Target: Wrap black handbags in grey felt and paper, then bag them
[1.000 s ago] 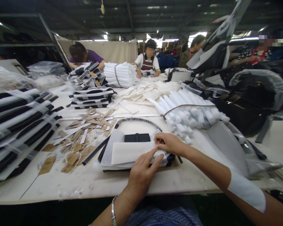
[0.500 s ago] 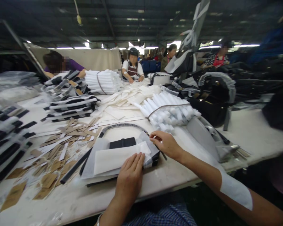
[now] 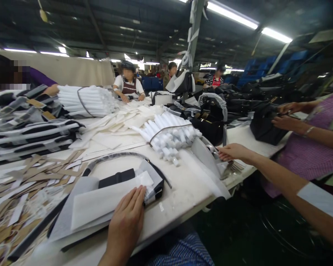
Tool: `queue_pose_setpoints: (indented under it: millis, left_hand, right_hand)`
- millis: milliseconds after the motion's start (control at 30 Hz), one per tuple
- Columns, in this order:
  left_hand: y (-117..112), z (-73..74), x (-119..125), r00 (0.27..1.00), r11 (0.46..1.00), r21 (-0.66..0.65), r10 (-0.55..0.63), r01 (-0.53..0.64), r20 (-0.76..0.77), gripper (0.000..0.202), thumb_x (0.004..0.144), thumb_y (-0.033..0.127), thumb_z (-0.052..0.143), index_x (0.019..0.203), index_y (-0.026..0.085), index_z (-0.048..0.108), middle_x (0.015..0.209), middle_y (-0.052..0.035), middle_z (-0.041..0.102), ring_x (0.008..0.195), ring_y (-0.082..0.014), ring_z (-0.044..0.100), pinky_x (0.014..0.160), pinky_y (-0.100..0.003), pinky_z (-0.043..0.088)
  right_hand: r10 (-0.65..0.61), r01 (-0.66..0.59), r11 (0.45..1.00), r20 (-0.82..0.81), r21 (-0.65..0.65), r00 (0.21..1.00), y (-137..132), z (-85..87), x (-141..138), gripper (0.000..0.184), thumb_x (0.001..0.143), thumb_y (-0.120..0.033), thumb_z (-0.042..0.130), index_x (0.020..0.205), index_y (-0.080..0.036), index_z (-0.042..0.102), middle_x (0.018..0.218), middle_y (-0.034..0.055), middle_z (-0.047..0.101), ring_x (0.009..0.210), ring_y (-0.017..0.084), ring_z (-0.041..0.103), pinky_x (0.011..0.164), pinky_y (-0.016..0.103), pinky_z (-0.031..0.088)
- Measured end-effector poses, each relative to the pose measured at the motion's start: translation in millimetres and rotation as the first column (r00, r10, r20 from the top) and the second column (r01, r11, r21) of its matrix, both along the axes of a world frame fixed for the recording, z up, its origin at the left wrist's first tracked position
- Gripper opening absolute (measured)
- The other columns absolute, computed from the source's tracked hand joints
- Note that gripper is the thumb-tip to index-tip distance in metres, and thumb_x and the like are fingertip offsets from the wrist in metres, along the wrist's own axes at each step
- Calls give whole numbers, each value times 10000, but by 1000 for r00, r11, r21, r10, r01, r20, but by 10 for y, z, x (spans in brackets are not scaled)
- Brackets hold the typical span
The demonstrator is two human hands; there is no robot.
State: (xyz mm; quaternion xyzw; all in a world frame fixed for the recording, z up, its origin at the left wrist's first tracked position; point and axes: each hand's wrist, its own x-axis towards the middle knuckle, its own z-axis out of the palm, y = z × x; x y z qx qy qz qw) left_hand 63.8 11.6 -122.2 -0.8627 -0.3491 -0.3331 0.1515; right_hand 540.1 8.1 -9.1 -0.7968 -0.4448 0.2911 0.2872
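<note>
My left hand (image 3: 126, 218) lies flat with fingers stretched out on a white paper sheet (image 3: 100, 201) that covers a flat black bag (image 3: 116, 178) with a curved grey handle (image 3: 113, 157). My right hand (image 3: 233, 151) reaches far to the right, fingers extended and together, touching a grey metal tool (image 3: 211, 159) near the table's right edge. It grips nothing that I can see. A white patch sits on my right forearm.
A strapped bundle of white paper rolls (image 3: 166, 135) lies behind the bag. Brown paper tags (image 3: 24, 184) are scattered at left, beside stacked black-and-white wrapped items (image 3: 30, 133). A person in purple (image 3: 316, 136) handles a black bag (image 3: 266, 127) at right. Other workers sit at the far end.
My right hand left the paper's corner and moved right to the grey tool. The view swung right. My left hand stays pressed on the paper.
</note>
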Motion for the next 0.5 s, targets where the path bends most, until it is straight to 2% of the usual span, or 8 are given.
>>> queue_pose_setpoints:
  millis: [133,267,367,500]
  left_hand:
    - [-6,-8,-8,1000,1000,-2,-1,1,-4,473,927,118,461,1394,151,529,1313,-75,653,1174,-275,616,1002,-427,508]
    - [-7,4,-8,1000,1000,2,1,-1,-14,451,934,124,448,1373,141,546,1310,-83,655,1172,-278,614,996,-428,509]
    - [-3,16,-10,999,1000,-3,1,-1,-43,432,947,130,435,1363,119,552,1314,-92,650,1175,-277,609,992,-427,509]
    - [4,6,-20,999,1000,11,-1,2,-49,425,949,120,435,1356,109,556,1315,-90,649,1181,-272,603,1002,-422,498]
  right_hand:
    - [-4,-26,992,-241,-120,971,62,75,43,340,893,-390,640,751,-93,725,818,184,750,714,197,728,724,288,620]
    - [-24,-46,984,-385,-171,923,110,124,10,277,877,-353,692,828,-82,723,888,174,753,743,173,728,722,243,615]
    - [-66,-3,987,-427,-159,902,89,171,-56,240,904,-305,669,855,-73,703,859,158,750,692,141,708,667,200,600]
    - [-88,67,996,-449,-63,889,-63,314,-128,264,950,-286,601,889,-48,698,877,177,746,709,151,704,675,211,594]
